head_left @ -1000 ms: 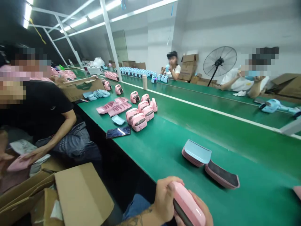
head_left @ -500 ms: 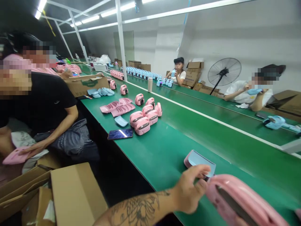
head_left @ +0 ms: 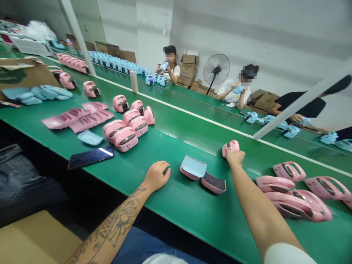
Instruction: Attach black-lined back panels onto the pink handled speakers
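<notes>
on the near part of the long green workbench (head_left: 170,209), the person's two bare arms reach forward over the top. the right hand (head_left: 235,157) is on a small pink rounded piece (head_left: 231,147), which sits at the far side of the hand. its fingers curl toward this piece, but the back of the hand hides them, so i cannot tell if they pinch it or only touch it. the left hand (head_left: 156,176) rests on the green top and holds nothing; its fingers are curled loosely together, not spread.

between the hands, a little farther, lies a pink stack with a light blue cover (head_left: 193,167), and just beside it a pink shell with a dark pad (head_left: 213,182). to the right lie several open pink casings (head_left: 288,171), some overlapping. to the left, closed pink units (head_left: 126,139) stand in a group, so these look put together, while loose pink slotted parts (head_left: 78,119) and a light blue tray (head_left: 90,137) lie apart and seem not yet fitted.

a phone (head_left: 90,157) lies near the left edge. at the far bench, two co-workers (head_left: 170,64) (head_left: 236,88) each hold something light blue near a standing fan (head_left: 216,69).
</notes>
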Tool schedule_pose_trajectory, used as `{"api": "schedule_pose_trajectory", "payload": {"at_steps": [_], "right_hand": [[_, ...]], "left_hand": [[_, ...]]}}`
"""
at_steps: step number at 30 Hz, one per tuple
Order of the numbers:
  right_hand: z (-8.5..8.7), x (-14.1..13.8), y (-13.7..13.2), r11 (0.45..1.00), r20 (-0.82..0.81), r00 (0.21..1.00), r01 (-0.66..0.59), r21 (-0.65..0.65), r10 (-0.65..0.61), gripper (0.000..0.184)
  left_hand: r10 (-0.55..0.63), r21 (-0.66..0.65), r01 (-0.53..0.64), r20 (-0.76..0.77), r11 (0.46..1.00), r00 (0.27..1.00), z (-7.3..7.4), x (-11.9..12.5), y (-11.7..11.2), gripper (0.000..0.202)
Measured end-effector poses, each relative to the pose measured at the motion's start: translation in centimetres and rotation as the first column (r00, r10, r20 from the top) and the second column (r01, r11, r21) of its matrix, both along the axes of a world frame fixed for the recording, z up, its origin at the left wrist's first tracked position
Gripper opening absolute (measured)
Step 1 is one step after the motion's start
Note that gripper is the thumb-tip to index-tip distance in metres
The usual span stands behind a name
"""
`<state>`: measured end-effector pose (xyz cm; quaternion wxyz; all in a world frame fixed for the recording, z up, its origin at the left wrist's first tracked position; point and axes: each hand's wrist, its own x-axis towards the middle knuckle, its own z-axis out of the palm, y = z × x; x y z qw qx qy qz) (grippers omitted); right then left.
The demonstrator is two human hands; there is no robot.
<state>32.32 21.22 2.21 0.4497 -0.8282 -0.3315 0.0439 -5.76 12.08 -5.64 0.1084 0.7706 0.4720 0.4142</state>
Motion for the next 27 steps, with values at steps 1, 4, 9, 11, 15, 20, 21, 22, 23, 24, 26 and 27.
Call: {"api": "schedule_pose_trajectory", "payload": {"at_steps": [1, 4, 9, 11, 15, 20, 21, 22, 23, 24, 26, 27], "right_hand": [[-0.2, 0.2, 0.2, 1.0, -0.01, 1.0, 0.015, -0.022, -0.015, 0.041], [-0.3, 1.5, -0.1, 0.998, -0.021, 1.0, 0.009, -0.064, -0.01, 0.042], [0.0, 3.4, -5.7, 0.97, -0.011, 0.971, -0.239, -0.052, 0.239, 0.039], [-0.3, 3.2, -9.4, 0.932, -0.04, 0.933, -0.36, -0.048, 0.358, 0.032], [-1.9, 1.4, -16.2, 0.914, -0.119, 0.907, -0.405, 0.02, 0.404, 0.037], [-3.9, -1.5, -21.6, 0.953, -0.259, 0.919, -0.266, 0.147, 0.297, 0.055], [-4.2, -2.1, -22.5, 0.958, -0.288, 0.918, -0.233, 0.166, 0.273, 0.055], [-4.5, -2.6, -23.3, 0.963, -0.319, 0.914, -0.199, 0.184, 0.25, 0.054], [-4.7, -3.1, -24.2, 0.966, -0.353, 0.907, -0.166, 0.2, 0.229, 0.053], [-4.9, -3.6, -24.9, 0.967, -0.39, 0.896, -0.136, 0.216, 0.213, 0.052], [-5.2, -4.7, -26.2, 0.965, -0.475, 0.856, -0.094, 0.245, 0.204, 0.051], [-5.3, -5.2, -26.7, 0.962, -0.522, 0.826, -0.084, 0.26, 0.213, 0.051]], "left_hand": [[0.005, 0.015, -0.005, -0.014, 1.0, 1.0, 0.1, 0.0, 0.2, 0.021], [0.01, 0.062, -0.008, -0.045, 0.998, 0.999, 0.2, -0.2, 0.7, 0.022], [-0.011, 0.143, 0.022, -0.076, 0.989, 0.997, 0.9, 0.0, -0.1, 0.023], [-0.069, 0.153, 0.085, -0.111, 0.985, 0.992, 1.6, 1.6, -1.7, 0.023], [-0.268, 0.077, 0.291, -0.217, 0.954, 0.939, 2.9, 8.8, -5.3, 0.035], [-0.296, -0.092, 0.282, -0.274, 0.955, 0.915, 3.7, 17.4, -6.3, 0.041], [-0.298, -0.124, 0.274, -0.278, 0.954, 0.913, 3.8, 18.3, -6.1, 0.035], [-0.301, -0.154, 0.267, -0.278, 0.951, 0.912, 3.9, 18.8, -5.9, 0.028], [-0.303, -0.18, 0.261, -0.272, 0.948, 0.913, 4.0, 19.1, -5.8, 0.024], [-0.303, -0.202, 0.255, -0.261, 0.946, 0.917, 4.2, 19.3, -5.7, 0.023], [-0.298, -0.235, 0.244, -0.227, 0.941, 0.927, 4.6, 19.2, -5.9, 0.024], [-0.295, -0.246, 0.242, -0.207, 0.939, 0.933, 4.9, 19.1, -6.1, 0.024]]}}
